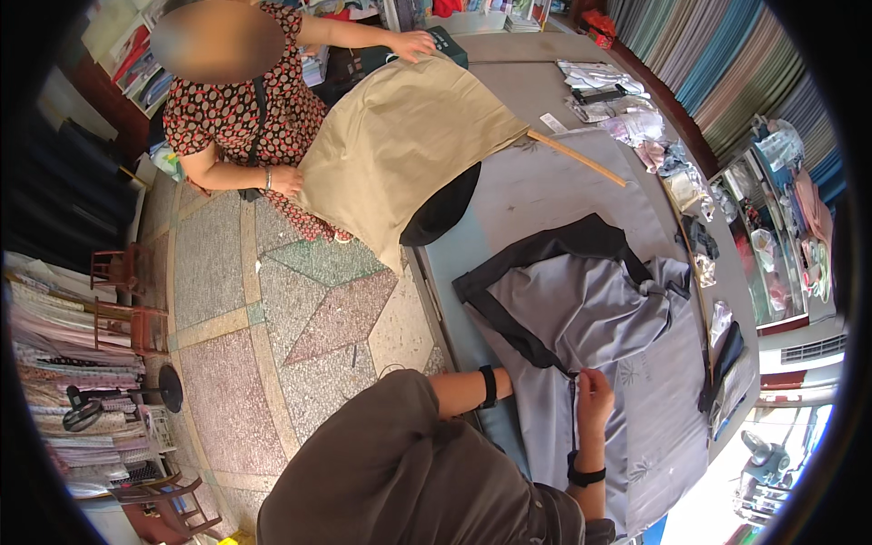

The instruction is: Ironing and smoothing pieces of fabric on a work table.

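Spread over the table before me is a grey garment [593, 306] with a wide black band [514, 327] along its edge. A dark zipper [573, 415] runs down from the band's near end. The fingers of my right hand [594, 398] pinch the garment's edge at the top of this zipper. My left hand [503, 383] reaches under the garment's left side; its fingers are hidden by the cloth. Both my wrists wear black bands.
Across the table, another person [252, 129] holds up beige cloth [409, 136] in both hands. A wooden ruler [579, 158] sticks out from it over the table [518, 78]. Black cloth [446, 208] hangs below. Plastic-wrapped packets [633, 122] line the right side. Chairs [129, 327] stand left.
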Motion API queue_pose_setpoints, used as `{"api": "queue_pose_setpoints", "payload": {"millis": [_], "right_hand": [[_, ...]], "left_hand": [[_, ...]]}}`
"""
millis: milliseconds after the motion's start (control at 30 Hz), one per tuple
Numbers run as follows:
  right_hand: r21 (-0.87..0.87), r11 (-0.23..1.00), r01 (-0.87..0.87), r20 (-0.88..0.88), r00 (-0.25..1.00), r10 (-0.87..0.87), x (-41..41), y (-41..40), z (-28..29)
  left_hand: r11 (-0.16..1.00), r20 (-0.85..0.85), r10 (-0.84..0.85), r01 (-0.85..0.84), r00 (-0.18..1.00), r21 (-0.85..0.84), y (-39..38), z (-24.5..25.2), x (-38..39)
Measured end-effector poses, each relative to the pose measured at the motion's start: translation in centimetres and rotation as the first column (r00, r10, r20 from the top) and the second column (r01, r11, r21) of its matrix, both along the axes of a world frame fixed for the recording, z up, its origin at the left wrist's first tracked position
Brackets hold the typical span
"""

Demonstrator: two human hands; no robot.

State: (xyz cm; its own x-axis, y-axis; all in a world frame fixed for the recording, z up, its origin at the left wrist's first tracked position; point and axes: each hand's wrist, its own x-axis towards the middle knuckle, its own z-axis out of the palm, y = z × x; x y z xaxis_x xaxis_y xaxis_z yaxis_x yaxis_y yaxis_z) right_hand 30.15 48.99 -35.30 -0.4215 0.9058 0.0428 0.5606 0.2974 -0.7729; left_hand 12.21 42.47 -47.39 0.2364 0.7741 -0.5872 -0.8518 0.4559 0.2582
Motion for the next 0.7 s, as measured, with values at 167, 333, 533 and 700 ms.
{"api": "queue_pose_setpoints", "payload": {"millis": [167, 333, 533, 700], "right_hand": [[0.123, 0.984, 0.127, 0.273, 0.949, -0.157, 3.9, 1.7, -2.9], [0.215, 0.977, 0.002, 0.325, 0.943, -0.073, 3.6, 1.3, -4.8], [0.226, 0.972, -0.068, 0.367, 0.930, -0.020, 1.5, 1.1, -6.1], [0.277, 0.958, -0.077, 0.384, 0.923, -0.037, 1.1, 1.1, -6.3]], "left_hand": [[1.000, 0.006, 0.013, -0.013, 1.000, -0.002, 0.1, 0.0, 0.0], [1.000, 0.003, 0.022, -0.022, 1.000, -0.008, 0.2, -0.1, 0.0], [1.000, -0.003, 0.023, -0.023, 1.000, -0.020, 0.2, -0.3, 0.0], [0.999, -0.002, 0.029, -0.029, 1.000, -0.023, 0.2, -0.4, 0.0]]}}
